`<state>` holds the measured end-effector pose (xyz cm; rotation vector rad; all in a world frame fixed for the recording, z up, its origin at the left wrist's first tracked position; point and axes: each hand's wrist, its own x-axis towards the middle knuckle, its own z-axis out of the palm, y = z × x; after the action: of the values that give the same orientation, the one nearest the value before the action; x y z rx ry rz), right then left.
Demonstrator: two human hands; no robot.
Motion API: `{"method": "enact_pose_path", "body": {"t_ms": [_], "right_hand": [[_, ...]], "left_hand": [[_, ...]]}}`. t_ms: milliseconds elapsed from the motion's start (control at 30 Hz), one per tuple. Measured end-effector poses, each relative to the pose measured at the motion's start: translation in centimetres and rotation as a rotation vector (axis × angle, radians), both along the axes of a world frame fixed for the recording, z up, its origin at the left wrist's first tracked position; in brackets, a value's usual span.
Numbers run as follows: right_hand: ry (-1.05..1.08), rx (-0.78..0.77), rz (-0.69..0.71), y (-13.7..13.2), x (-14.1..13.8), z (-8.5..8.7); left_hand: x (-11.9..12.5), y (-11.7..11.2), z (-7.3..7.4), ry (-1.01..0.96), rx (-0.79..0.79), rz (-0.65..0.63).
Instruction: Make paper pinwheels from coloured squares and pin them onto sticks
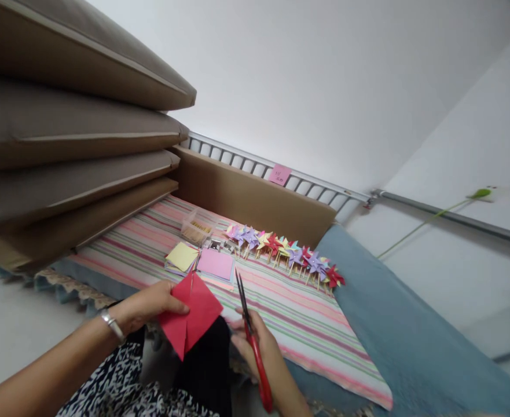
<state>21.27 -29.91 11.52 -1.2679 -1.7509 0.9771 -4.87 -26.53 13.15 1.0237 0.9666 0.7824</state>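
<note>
My left hand (150, 304) pinches a folded red paper square (191, 315) at its left edge and holds it above my lap. My right hand (257, 344) grips red-handled scissors (250, 333), their blades pointing up and away, nearly closed, just right of the paper. On the striped cloth (307, 324) beyond lie a yellow paper stack (182, 256) and a pink paper stack (215, 264). A row of several coloured paper pinwheels (287, 252) on sticks lies farther back.
A clear box of wooden sticks (195, 229) sits behind the papers. Stacked brown cushions (72, 133) loom at the left. A cardboard panel (255, 200) and a metal rail (315, 185) with a pink note (279, 174) back the bed. A blue mattress (402, 341) lies at right.
</note>
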Motion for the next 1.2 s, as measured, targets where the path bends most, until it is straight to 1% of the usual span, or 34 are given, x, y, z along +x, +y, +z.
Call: {"method": "enact_pose_path", "body": {"t_ms": [33,133,200,267,333,433,533,600,700,800,867,967,1033,1100,1200], "right_hand": [[0.046,-0.005,-0.005,0.5,-0.6,0.6],[0.134,-0.040,0.049,1.8,-2.7,2.0],[0.141,-0.037,0.072,2.3,-3.9,2.2],[0.166,-0.034,0.068,2.6,-4.5,2.1],[0.251,-0.034,0.049,2.6,-4.8,1.8],[0.393,-0.012,-0.020,2.2,-5.1,1.6],[0.468,0.017,-0.122,1.8,-5.9,1.4],[0.480,0.022,-0.167,1.7,-6.6,1.1],[0.451,0.013,-0.173,1.7,-7.3,0.2],[0.393,-0.036,-0.107,1.5,-7.0,-0.8],[0.315,-0.095,-0.037,1.0,-6.2,-1.5],[0.180,-0.201,0.082,-0.6,-4.5,-2.1],[0.101,-0.283,0.165,-1.9,-3.5,-1.8],[0.041,-0.329,0.222,-3.0,-2.9,-1.0],[-0.014,-0.335,0.222,-3.8,-2.9,0.4]], "left_hand": [[0.6,-0.2,-0.1,0.016,0.006,-0.045],[2.0,-0.6,0.0,0.039,0.025,-0.134],[2.2,-0.5,0.2,0.032,0.028,-0.156],[1.8,-0.5,0.6,0.011,0.022,-0.152],[1.1,-0.5,0.8,-0.039,0.013,-0.119],[0.8,-1.0,0.7,-0.204,0.017,-0.004],[2.0,-1.8,0.0,-0.362,0.014,0.122],[3.2,-2.2,-0.4,-0.376,-0.014,0.193],[4.2,-2.3,-0.7,-0.326,-0.021,0.344],[3.4,-1.7,-0.6,-0.267,0.000,0.456],[2.2,-1.2,-0.6,-0.228,0.020,0.472],[0.5,-0.9,-0.6,-0.184,0.065,0.449],[0.0,-0.8,-0.5,-0.169,0.062,0.430],[-0.2,-0.8,-0.3,-0.167,0.043,0.416],[0.0,-0.8,0.1,-0.163,0.030,0.395]]}}
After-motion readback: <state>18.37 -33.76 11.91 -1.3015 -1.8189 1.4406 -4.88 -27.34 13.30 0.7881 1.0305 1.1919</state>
